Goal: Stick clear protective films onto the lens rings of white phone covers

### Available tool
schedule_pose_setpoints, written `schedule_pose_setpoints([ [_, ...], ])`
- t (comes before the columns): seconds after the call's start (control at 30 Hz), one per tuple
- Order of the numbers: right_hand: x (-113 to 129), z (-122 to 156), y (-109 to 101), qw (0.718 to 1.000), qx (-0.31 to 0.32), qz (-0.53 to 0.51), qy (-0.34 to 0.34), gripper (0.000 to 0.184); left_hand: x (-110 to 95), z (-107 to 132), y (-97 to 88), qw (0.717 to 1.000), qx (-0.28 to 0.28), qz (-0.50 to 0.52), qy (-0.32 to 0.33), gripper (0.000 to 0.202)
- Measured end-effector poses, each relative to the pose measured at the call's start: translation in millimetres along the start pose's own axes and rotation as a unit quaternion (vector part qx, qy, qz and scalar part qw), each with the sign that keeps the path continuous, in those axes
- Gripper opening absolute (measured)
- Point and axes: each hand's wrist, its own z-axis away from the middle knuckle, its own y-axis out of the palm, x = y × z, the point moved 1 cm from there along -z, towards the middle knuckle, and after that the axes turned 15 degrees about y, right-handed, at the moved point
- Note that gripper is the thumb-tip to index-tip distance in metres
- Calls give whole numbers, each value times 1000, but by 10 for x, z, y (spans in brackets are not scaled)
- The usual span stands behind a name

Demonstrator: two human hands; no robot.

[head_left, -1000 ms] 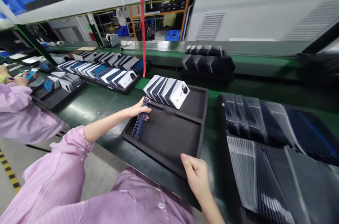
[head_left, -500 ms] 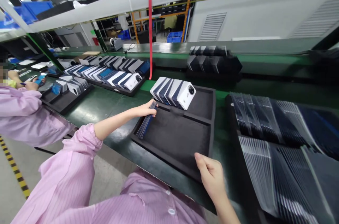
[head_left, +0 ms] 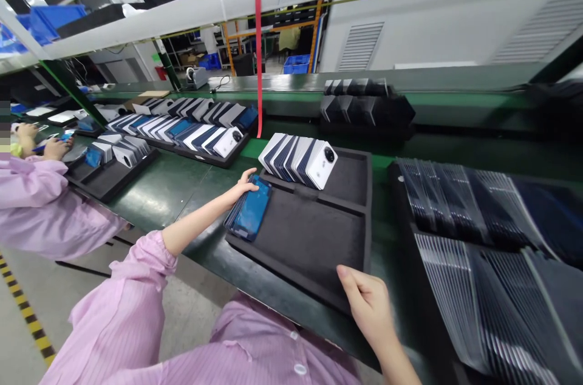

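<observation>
My left hand point(head_left: 242, 187) is at the upper left of the near compartment of a black foam tray point(head_left: 300, 279). Its thumb and index finger close on the top corner of a small stack of blue-faced phone panels point(head_left: 252, 212). The panels lean to the left over the tray's left edge, the front one showing its blue face. My right hand point(head_left: 368, 300) is closed at the tray's near right corner, thumb on top; its curled fingers hide the rim there. In the far compartment stands a fanned row of white and dark phone panels point(head_left: 296, 160), camera end up.
On the right, a dark tray point(head_left: 410, 251) holds tightly packed clear and dark sheets. More phone panels fill a tray point(head_left: 223, 160) at the left. A co-worker's hands point(head_left: 57, 147) hold a phone part further left. A red strap point(head_left: 258, 57) hangs from the shelf.
The stack under my left hand has tipped back to the left, and its blue front face now shows. My left hand has moved slightly left and up. My right hand stays at the corner.
</observation>
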Motion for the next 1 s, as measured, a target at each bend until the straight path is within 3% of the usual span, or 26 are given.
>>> schedule_pose_setpoints([
  [0.27, 18, -19, 7, 1000, 10, 22, -5, 53, 5, -34, -50, 998, 37, 42, -24, 69],
  [0.43, 31, -13, 21, 999, 14, 32, -6, 51, -32, -25, -114, 996, 51, 64, -39, 79],
  [0.67, 39, -122, 19, 997, 52, 19, 61, 55, 130, 25, -118, 996, -12, 85, 17, 74],
  [0.83, 322, -563, -64, 996, 21, 53, 73, 41, 195, 8, -141, 994, -28, 84, 71, 67],
  [0.93, 457, -1080, -13, 979, -22, 192, 68, 16, 237, -8, -154, 991, -27, 85, 97, 72],
  [1.0, 445, -1472, 67, 970, -48, 225, 84, 24, 271, -13, -160, 990, -27, 79, 111, 76],
])
